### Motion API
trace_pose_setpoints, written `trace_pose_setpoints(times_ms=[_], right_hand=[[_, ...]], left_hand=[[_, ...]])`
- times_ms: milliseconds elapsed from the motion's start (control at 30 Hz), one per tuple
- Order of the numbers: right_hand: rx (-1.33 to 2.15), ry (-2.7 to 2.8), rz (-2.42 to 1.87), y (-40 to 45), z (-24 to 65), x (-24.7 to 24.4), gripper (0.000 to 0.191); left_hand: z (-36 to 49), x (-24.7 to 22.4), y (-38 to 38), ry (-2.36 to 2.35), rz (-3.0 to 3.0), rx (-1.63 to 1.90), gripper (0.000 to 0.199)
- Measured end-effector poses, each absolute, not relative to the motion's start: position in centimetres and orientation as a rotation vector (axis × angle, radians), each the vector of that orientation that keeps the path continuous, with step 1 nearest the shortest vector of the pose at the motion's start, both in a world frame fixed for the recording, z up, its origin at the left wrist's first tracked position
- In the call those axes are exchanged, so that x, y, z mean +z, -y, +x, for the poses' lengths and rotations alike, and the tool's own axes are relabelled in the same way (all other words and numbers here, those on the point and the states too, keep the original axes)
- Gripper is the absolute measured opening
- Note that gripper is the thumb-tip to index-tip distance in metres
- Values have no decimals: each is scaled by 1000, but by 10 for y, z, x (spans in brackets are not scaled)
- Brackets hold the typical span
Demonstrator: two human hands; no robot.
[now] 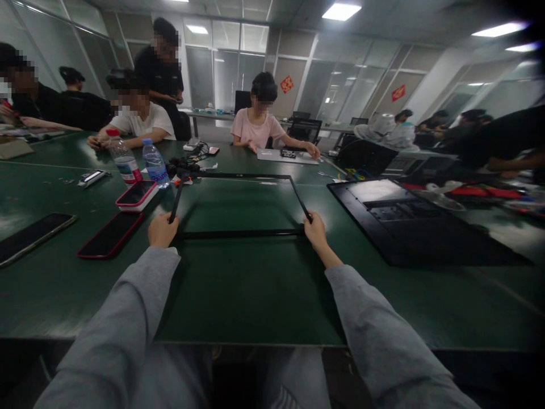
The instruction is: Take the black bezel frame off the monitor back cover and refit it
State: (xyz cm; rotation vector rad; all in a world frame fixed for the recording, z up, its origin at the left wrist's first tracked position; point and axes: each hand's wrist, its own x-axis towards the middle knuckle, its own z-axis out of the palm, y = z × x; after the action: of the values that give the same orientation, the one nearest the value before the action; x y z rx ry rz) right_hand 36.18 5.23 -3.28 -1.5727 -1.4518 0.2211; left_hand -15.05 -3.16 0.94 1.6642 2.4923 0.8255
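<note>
A thin black rectangular frame (242,233), like a screen bezel, is held up over the green table (255,295), its far edge tilted away from me. My left hand (163,230) is closed around its left side near the front corner. On the opposite side, my right hand (315,230) grips the frame near the other front corner. Green tabletop shows through the frame's opening. To the right of my right hand lies a large flat black panel (366,227) with recesses in it. A red-edged phone (111,234) lies left of my left hand.
A pink-rimmed phone-like device (137,194), two plastic bottles (155,165) and another phone (36,236) stand or lie on the left. Black cables (183,166) are bunched beyond the frame. Across the table, a person in pink (261,128) handles a grey panel (272,155).
</note>
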Motion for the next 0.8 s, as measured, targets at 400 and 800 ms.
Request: trace_pose_setpoints(times_ms=[400, 800], right_hand=[[93, 1476, -1681, -58, 367, -41, 36], [72, 1514, -1692, -59, 367, -42, 35]], left_hand=[[-154, 3, 29, -2499, 1716, 689, 47], [-155, 3, 28, -2513, 1743, 634, 47]])
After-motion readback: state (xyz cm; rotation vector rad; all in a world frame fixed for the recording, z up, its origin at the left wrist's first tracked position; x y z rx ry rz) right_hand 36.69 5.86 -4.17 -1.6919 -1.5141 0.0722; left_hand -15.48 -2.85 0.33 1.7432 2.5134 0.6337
